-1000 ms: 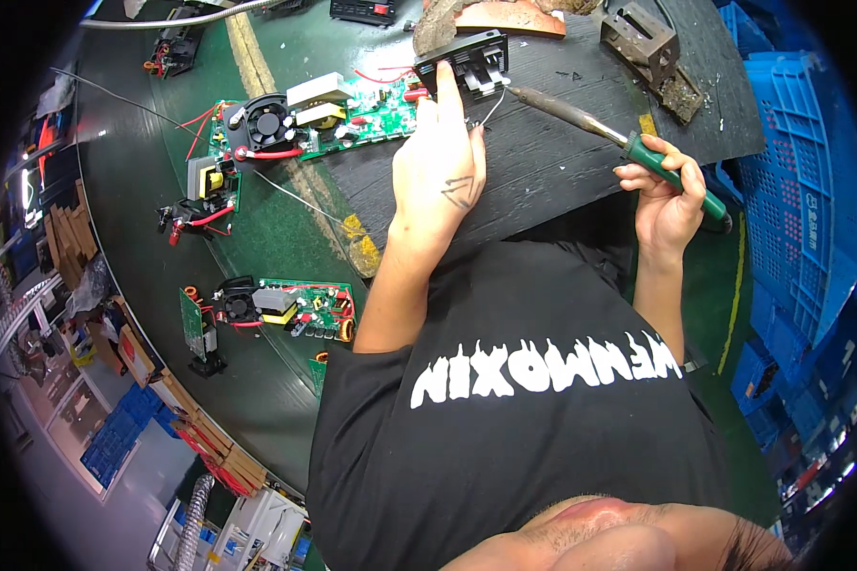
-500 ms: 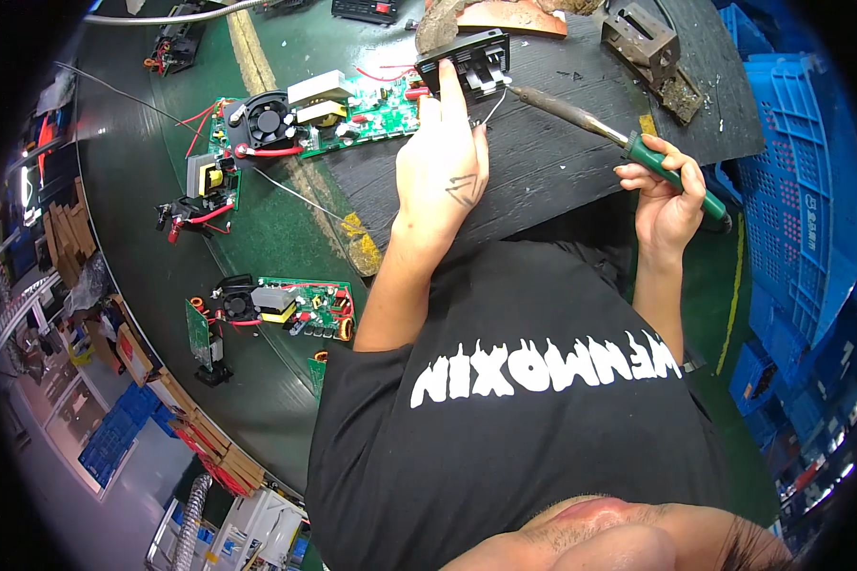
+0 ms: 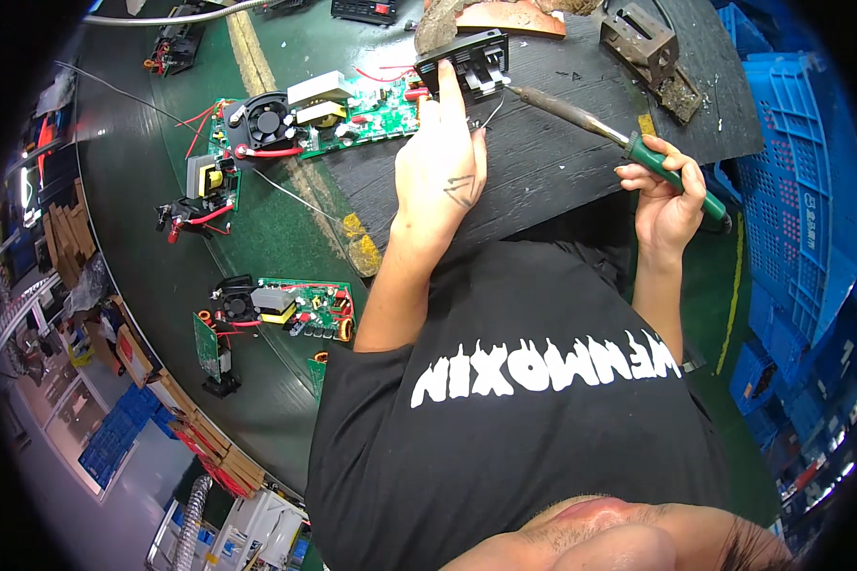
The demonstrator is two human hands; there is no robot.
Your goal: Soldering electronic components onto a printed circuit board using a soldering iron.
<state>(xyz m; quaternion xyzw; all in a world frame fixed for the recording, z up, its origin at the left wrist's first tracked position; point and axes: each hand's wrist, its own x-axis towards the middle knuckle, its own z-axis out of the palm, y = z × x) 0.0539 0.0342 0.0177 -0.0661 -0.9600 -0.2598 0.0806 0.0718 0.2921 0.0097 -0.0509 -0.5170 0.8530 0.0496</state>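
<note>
My left hand (image 3: pixel 440 176) holds a black plastic end panel (image 3: pixel 459 65) with metal terminals, its index finger pressed along the panel. A thin solder wire (image 3: pixel 494 112) runs from near the thumb of this hand to the panel's right end. My right hand (image 3: pixel 668 198) is closed round the green handle of a soldering iron (image 3: pixel 581 118). The iron points up and left, its tip at the panel's metal terminals; whether it touches cannot be made out. To the left of the panel lies a green circuit board (image 3: pixel 381 107) with a fan and red wires.
A rusty metal iron stand (image 3: pixel 643 43) sits on the black work board (image 3: pixel 562 171). Behind the panel is an orange-brown piece (image 3: pixel 514 16). Another circuit board assembly (image 3: pixel 295 306) lies on the green belt at left. Blue plastic crates (image 3: pixel 786 190) stand at right.
My left thumb and the solder wire have shifted slightly. At lower left, the small upright board has moved a little right and down. The iron has stayed in place.
</note>
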